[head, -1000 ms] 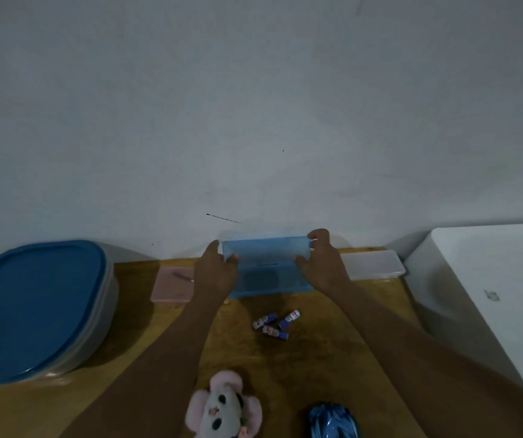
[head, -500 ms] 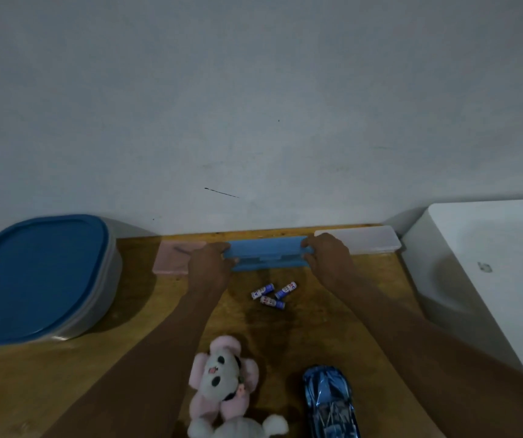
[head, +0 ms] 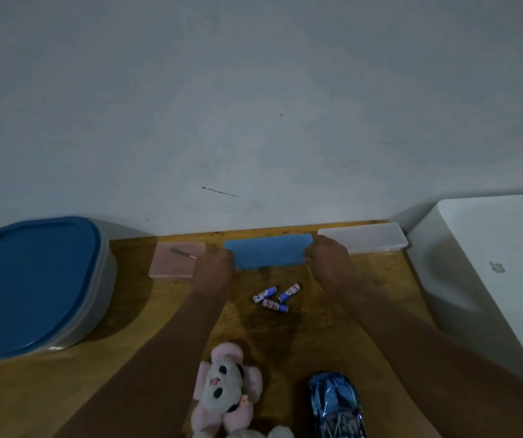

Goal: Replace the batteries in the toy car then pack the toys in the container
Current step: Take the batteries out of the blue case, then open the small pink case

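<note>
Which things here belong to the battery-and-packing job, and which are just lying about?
Job: toy car, batteries, plush toy, container, screwdriver, blue case held by left hand and right hand.
Lying about: pink case, clear case, white unit.

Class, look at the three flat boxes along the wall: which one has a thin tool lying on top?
The pink box, leftmost of the row: a thin tool lies on its top. The blue box and the white box carry none.
</note>
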{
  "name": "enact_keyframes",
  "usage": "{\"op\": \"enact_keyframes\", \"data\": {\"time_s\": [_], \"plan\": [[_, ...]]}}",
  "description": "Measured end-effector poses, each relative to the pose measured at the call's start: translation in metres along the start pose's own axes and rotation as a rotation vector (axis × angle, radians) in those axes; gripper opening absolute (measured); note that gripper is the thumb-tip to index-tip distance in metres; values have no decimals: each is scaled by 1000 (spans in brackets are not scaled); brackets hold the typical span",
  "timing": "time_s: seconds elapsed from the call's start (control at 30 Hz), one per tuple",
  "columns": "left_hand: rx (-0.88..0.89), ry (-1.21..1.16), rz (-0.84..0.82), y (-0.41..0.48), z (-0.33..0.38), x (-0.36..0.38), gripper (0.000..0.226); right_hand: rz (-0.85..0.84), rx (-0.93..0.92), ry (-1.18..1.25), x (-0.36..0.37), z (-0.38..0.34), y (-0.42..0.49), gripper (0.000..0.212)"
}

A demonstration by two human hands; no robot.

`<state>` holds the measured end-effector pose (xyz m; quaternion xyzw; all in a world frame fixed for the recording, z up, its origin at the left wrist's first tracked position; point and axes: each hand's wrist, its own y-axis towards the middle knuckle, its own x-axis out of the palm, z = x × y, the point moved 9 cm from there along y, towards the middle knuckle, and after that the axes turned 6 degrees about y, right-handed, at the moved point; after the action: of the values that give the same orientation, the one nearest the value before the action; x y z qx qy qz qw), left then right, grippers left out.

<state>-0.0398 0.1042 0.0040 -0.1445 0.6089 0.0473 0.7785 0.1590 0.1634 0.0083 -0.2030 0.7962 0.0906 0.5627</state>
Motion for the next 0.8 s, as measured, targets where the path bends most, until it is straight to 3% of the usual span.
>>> {"op": "enact_keyframes", "data": {"time_s": [0.2, 0.4, 0.53, 0.7, 0.8], "plan": [[-43, -76, -49, -4, 2, -11, 33, -45, 57, 43, -9, -5, -3, 34], [-89, -258, 207, -37, -26, -53, 45, -12, 75, 251, -20, -30, -16, 47], [-201, -339, 258, -60, -74, -63, 43, -4, 6, 311, -14, -70, -16, 48], [-177, -304, 230, -75, -119, -59, 22, -24, -67, 347, 8, -125, -7, 47], [-174, -308, 189, -76, -134, -53, 26, -44, -98, 335, 24, -152, 3, 42]]}}
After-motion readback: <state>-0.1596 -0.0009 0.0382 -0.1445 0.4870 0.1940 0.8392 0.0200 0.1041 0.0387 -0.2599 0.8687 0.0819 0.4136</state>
